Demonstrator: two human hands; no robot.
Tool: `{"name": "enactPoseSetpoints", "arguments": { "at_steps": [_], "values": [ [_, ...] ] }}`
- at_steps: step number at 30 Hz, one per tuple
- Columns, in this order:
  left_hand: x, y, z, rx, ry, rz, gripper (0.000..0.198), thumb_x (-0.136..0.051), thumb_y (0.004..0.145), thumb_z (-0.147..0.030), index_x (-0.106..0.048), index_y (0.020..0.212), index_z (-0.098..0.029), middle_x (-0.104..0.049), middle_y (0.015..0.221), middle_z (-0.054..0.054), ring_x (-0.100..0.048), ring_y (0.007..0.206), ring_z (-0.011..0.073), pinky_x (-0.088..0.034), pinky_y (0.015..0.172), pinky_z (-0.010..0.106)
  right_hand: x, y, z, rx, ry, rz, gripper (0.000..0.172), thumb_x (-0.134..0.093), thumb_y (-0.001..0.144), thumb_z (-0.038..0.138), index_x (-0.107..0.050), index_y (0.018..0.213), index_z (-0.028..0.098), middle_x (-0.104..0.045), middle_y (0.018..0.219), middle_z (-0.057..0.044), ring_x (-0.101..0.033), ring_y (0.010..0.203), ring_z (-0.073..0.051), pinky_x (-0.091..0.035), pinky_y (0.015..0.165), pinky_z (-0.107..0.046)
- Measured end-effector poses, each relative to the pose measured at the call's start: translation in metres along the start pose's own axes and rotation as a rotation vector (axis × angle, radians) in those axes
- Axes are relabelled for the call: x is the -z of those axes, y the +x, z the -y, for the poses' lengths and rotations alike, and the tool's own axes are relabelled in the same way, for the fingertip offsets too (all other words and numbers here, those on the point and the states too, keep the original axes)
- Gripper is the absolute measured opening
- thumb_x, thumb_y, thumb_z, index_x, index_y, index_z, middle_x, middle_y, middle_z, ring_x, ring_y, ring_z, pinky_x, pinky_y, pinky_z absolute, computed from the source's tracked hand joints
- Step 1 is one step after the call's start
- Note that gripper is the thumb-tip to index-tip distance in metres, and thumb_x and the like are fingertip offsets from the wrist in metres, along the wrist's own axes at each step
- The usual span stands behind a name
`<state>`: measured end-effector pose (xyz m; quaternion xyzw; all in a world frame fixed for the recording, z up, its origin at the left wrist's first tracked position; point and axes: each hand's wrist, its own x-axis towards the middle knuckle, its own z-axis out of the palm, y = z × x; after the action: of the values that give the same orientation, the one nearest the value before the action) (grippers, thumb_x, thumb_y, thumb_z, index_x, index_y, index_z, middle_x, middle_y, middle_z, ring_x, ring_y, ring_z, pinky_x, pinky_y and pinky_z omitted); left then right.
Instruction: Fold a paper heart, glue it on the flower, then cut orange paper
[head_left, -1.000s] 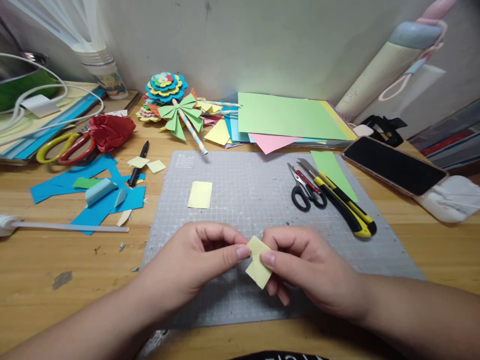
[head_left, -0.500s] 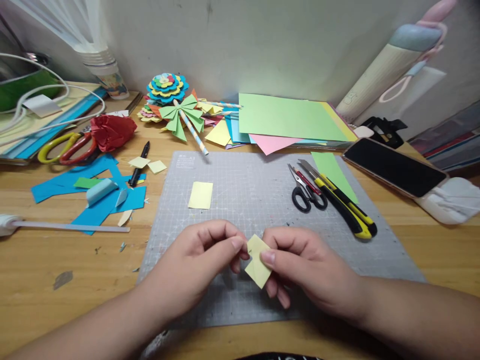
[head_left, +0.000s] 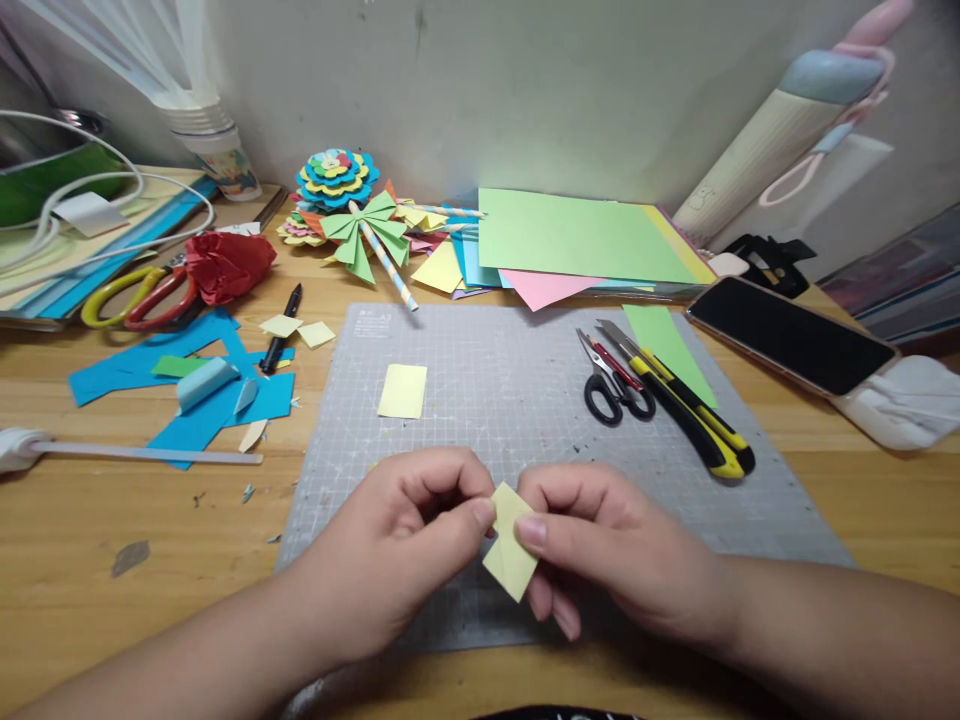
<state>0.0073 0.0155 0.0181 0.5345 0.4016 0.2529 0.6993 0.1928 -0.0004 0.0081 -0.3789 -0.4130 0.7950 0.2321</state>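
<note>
A small pale yellow piece of folded paper (head_left: 511, 560) is held between both hands above the grey cutting mat (head_left: 495, 390). My right hand (head_left: 607, 535) pinches its right side, thumb on top and fingers curled beneath. At the left corner, the thumb and forefinger of my left hand (head_left: 424, 540) are pinched together on the paper's edge. A crease runs across the paper, and a notch shows on its left side. Behind my left hand, a flat pale yellow rectangle of paper (head_left: 403, 391) lies on the mat.
Small black scissors (head_left: 604, 398), a red pencil-like tool and a yellow-black utility knife (head_left: 694, 425) rest on the mat's right. A phone (head_left: 791, 335) lies beyond. Blue paper scraps (head_left: 187, 430), a black pen (head_left: 271, 358) and a glue-gun-like stick (head_left: 150, 453) are at left. Paper flowers (head_left: 337, 185) stand behind.
Both hands and the folded paper have come slightly lower, toward me. My left fingertips have closed in on the paper's left corner.
</note>
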Motion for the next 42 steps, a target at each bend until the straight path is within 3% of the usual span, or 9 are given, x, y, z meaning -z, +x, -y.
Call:
{"name": "enactPoseSetpoints", "arguments": {
  "at_steps": [3, 7, 15, 18, 24, 42],
  "values": [
    [0.001, 0.001, 0.003, 0.028, -0.021, 0.011, 0.024, -0.053, 0.082, -0.031, -0.049, 0.062, -0.018, -0.042, 0.056, -0.006, -0.035, 0.054, 0.0084, -0.03, 0.053, 0.023, 0.0, -0.001, 0.0, -0.002, 0.006, 0.037, 0.03, -0.059, 0.083, 0.041, -0.054, 0.069, 0.015, -0.058, 0.057, 0.001, -0.047, 0.042, -0.005, -0.035, 0.043, -0.017],
    [0.0, 0.004, 0.006, 0.039, -0.07, -0.011, 0.026, -0.054, 0.083, -0.04, -0.054, 0.07, -0.017, -0.047, 0.059, -0.005, -0.04, 0.056, 0.009, -0.032, 0.055, 0.023, 0.002, 0.001, 0.0, 0.078, 0.001, -0.048, 0.028, -0.057, 0.086, 0.038, -0.053, 0.069, 0.015, -0.058, 0.058, 0.002, -0.047, 0.042, -0.004, -0.035, 0.044, -0.017],
    [-0.004, 0.005, 0.004, 0.097, -0.081, -0.053, 0.023, -0.065, 0.076, -0.036, -0.055, 0.069, -0.017, -0.061, 0.067, -0.001, -0.054, 0.068, 0.0129, -0.04, 0.065, 0.026, 0.002, 0.003, 0.0, 0.14, -0.153, -0.116, 0.03, -0.058, 0.086, 0.038, -0.053, 0.068, 0.015, -0.055, 0.062, 0.002, -0.049, 0.047, -0.005, -0.038, 0.047, -0.019],
    [0.002, 0.006, 0.007, 0.108, -0.111, -0.082, 0.022, -0.066, 0.077, -0.037, -0.06, 0.069, -0.017, -0.058, 0.062, -0.002, -0.05, 0.061, 0.0102, -0.037, 0.06, 0.023, 0.003, 0.003, 0.001, 0.133, -0.146, -0.145, 0.029, -0.059, 0.085, 0.039, -0.053, 0.069, 0.015, -0.055, 0.061, 0.003, -0.049, 0.046, -0.005, -0.038, 0.045, -0.019],
    [0.011, 0.007, 0.008, 0.229, -0.273, -0.006, 0.028, -0.066, 0.077, -0.044, -0.067, 0.073, -0.016, -0.056, 0.062, -0.002, -0.043, 0.059, 0.0084, -0.031, 0.058, 0.023, 0.006, 0.004, 0.002, 0.122, -0.099, -0.163, 0.025, -0.057, 0.086, 0.037, -0.055, 0.074, 0.015, -0.056, 0.059, 0.003, -0.048, 0.043, -0.004, -0.037, 0.043, -0.018],
    [0.01, 0.007, 0.006, 0.267, -0.198, 0.027, 0.019, -0.073, 0.07, -0.034, -0.063, 0.07, -0.018, -0.051, 0.056, -0.007, -0.037, 0.056, 0.0076, -0.027, 0.058, 0.023, 0.003, 0.001, 0.001, 0.146, -0.186, -0.136, 0.03, -0.058, 0.085, 0.037, -0.051, 0.065, 0.016, -0.054, 0.058, 0.003, -0.047, 0.047, -0.006, -0.038, 0.046, -0.02]
  ]
}}
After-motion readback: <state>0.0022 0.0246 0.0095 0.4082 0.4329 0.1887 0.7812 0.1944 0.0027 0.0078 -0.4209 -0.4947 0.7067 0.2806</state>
